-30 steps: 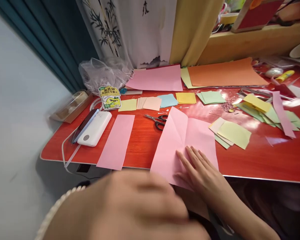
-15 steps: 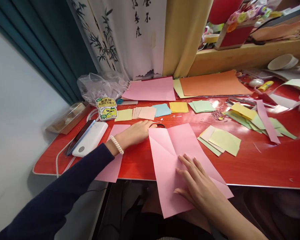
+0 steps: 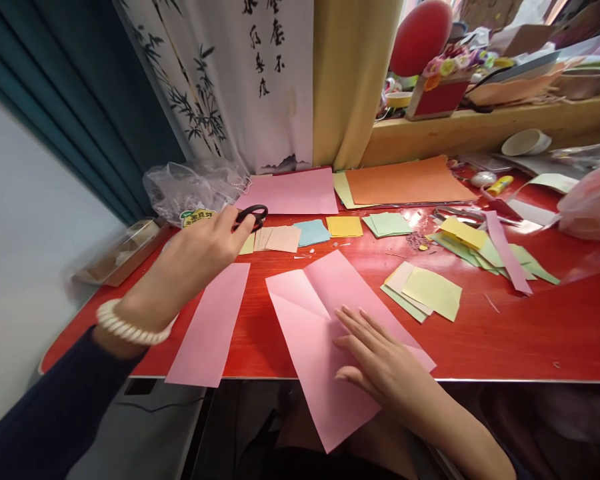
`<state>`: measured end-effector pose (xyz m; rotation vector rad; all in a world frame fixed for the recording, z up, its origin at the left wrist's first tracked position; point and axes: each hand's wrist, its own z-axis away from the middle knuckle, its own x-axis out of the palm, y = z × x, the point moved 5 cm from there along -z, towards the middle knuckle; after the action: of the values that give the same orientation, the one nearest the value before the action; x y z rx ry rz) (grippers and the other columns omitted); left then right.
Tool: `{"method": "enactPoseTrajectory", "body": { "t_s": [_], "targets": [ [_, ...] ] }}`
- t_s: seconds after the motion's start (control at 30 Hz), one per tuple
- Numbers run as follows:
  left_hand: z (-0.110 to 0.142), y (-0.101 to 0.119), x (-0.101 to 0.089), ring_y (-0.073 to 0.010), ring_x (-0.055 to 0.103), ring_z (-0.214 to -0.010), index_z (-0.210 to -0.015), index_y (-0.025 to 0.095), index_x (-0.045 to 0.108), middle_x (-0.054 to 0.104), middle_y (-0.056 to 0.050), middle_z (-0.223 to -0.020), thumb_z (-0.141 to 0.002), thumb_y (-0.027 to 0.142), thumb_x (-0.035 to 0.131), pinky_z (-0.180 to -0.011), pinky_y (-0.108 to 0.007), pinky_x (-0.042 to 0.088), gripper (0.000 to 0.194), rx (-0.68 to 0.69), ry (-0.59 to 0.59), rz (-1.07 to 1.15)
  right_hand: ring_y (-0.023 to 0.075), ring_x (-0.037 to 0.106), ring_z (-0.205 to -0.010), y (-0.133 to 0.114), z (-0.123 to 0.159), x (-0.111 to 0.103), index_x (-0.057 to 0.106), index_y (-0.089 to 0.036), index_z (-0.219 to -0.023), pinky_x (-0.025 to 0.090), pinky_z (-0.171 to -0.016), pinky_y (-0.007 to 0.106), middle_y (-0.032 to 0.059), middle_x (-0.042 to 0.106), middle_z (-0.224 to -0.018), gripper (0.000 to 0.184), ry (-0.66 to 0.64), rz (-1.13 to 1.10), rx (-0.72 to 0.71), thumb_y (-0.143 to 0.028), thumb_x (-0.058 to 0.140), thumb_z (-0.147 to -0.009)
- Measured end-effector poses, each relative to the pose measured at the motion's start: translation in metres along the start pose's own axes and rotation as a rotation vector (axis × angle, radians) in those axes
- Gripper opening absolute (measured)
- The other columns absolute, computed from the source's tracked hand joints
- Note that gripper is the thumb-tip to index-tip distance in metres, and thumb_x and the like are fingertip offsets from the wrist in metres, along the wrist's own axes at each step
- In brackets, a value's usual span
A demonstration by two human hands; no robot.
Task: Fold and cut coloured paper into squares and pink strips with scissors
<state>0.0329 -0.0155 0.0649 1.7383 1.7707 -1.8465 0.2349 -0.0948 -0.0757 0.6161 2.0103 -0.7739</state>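
Note:
Raised over the left part of the red table, my left hand is closed around a pair of scissors; black handle loops show past the fingers and the blades are hidden. My right hand lies flat, fingers spread, on a creased pink sheet of paper whose near corner hangs over the table's front edge. Between the hands lies a narrower pink paper strip, touched by neither.
Small paper squares in peach, blue, yellow and green line the table behind. Pale squares and paper scraps lie right. Larger pink and orange sheets rest at the back.
My left hand has lifted the scissors off the table and come back toward the left. The right hand stays on the pink sheet. The view has turned slightly right.

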Motion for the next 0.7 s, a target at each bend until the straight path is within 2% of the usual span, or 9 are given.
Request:
{"method": "enactPoseTrajectory", "body": {
  "t_s": [0.1, 0.2, 0.23, 0.3, 0.4, 0.47, 0.53, 0.6, 0.7],
  "targets": [
    [0.019, 0.02, -0.026, -0.0142, 0.06, -0.068, -0.113, 0.015, 0.055, 0.059, -0.007, -0.088, -0.096, 0.016, 0.021, -0.06, -0.028, 0.052, 0.038, 0.142, 0.128, 0.143, 0.0199, 0.051, -0.121, 0.01, 0.001, -0.019, 0.06, -0.021, -0.109, 0.047, -0.097, 0.034, 0.0086, 0.054, -0.13, 0.022, 0.125, -0.316, 0.252, -0.026, 0.042, -0.096],
    [0.038, 0.061, -0.057, -0.0174, 0.063, -0.084, -0.114, 0.023, 0.057, 0.062, -0.005, -0.099, -0.093, 0.028, 0.041, -0.071, -0.03, 0.055, 0.027, 0.44, 0.239, 0.334, 0.0125, 0.063, -0.095, 0.01, 0.002, -0.039, 0.058, -0.027, -0.108, 0.052, -0.08, 0.021, 0.001, 0.064, -0.106, 0.021, 0.201, -0.663, 0.366, -0.025, 0.04, -0.096],
    [0.043, 0.073, -0.068, -0.0176, 0.063, -0.088, -0.113, 0.024, 0.058, 0.062, -0.004, -0.101, -0.092, 0.03, 0.045, -0.075, -0.03, 0.055, 0.026, 0.532, 0.277, 0.389, 0.0118, 0.063, -0.087, 0.006, 0.001, -0.043, 0.059, -0.028, -0.104, 0.052, -0.075, 0.019, -0.0005, 0.065, -0.096, 0.019, 0.157, -0.752, 0.36, -0.026, 0.043, -0.096],
    [0.046, 0.089, -0.085, -0.0166, 0.062, -0.089, -0.114, 0.024, 0.059, 0.062, -0.002, -0.105, -0.091, 0.028, 0.047, -0.076, -0.028, 0.054, 0.026, 0.602, 0.32, 0.476, 0.012, 0.062, -0.079, -0.002, 0.004, -0.044, 0.061, -0.027, -0.097, 0.051, -0.07, 0.019, -0.0016, 0.063, -0.085, 0.013, -0.024, -0.881, 0.342, -0.028, 0.05, -0.092],
    [0.045, 0.099, -0.098, -0.0148, 0.06, -0.085, -0.117, 0.024, 0.059, 0.06, 0.0, -0.109, -0.092, 0.022, 0.045, -0.074, -0.026, 0.053, 0.029, 0.611, 0.304, 0.524, 0.0158, 0.061, -0.089, -0.006, 0.016, -0.044, 0.063, -0.027, -0.103, 0.051, -0.078, 0.024, 0.0012, 0.062, -0.095, 0.016, -0.218, -0.966, 0.359, -0.028, 0.054, -0.09],
    [0.046, 0.102, -0.099, -0.0141, 0.06, -0.083, -0.116, 0.025, 0.059, 0.06, 0.001, -0.108, -0.092, 0.019, 0.043, -0.073, -0.026, 0.053, 0.03, 0.626, 0.276, 0.551, 0.0182, 0.059, -0.098, -0.006, 0.024, -0.047, 0.062, -0.028, -0.111, 0.049, -0.085, 0.029, 0.0034, 0.06, -0.104, 0.023, -0.263, -0.974, 0.334, -0.027, 0.049, -0.092],
    [0.049, 0.107, -0.098, -0.0127, 0.059, -0.08, -0.111, 0.024, 0.061, 0.059, 0.002, -0.108, -0.092, 0.014, 0.04, -0.074, -0.026, 0.053, 0.031, 0.646, 0.248, 0.597, 0.0181, 0.059, -0.097, -0.008, 0.028, -0.047, 0.062, -0.029, -0.112, 0.049, -0.086, 0.03, 0.0041, 0.059, -0.102, 0.026, -0.363, -0.958, 0.29, -0.028, 0.043, -0.094],
    [0.053, 0.115, -0.096, -0.011, 0.058, -0.076, -0.103, 0.022, 0.063, 0.059, 0.001, -0.106, -0.091, 0.01, 0.036, -0.076, -0.025, 0.052, 0.033, 0.661, 0.218, 0.644, 0.0179, 0.06, -0.092, -0.012, 0.028, -0.047, 0.064, -0.029, -0.111, 0.05, -0.083, 0.03, 0.0043, 0.059, -0.097, 0.027, -0.468, -0.959, 0.254, -0.031, 0.043, -0.094],
    [0.056, 0.129, -0.093, -0.0103, 0.057, -0.074, -0.098, 0.024, 0.064, 0.061, 0.001, -0.097, -0.09, 0.009, 0.035, -0.078, -0.022, 0.051, 0.033, 0.668, 0.207, 0.694, 0.0192, 0.062, -0.085, -0.023, 0.025, -0.046, 0.067, -0.026, -0.105, 0.052, -0.075, 0.029, 0.0058, 0.063, -0.092, 0.03, -0.529, -1.056, 0.24, -0.044, 0.048, -0.09]
  ]
}}
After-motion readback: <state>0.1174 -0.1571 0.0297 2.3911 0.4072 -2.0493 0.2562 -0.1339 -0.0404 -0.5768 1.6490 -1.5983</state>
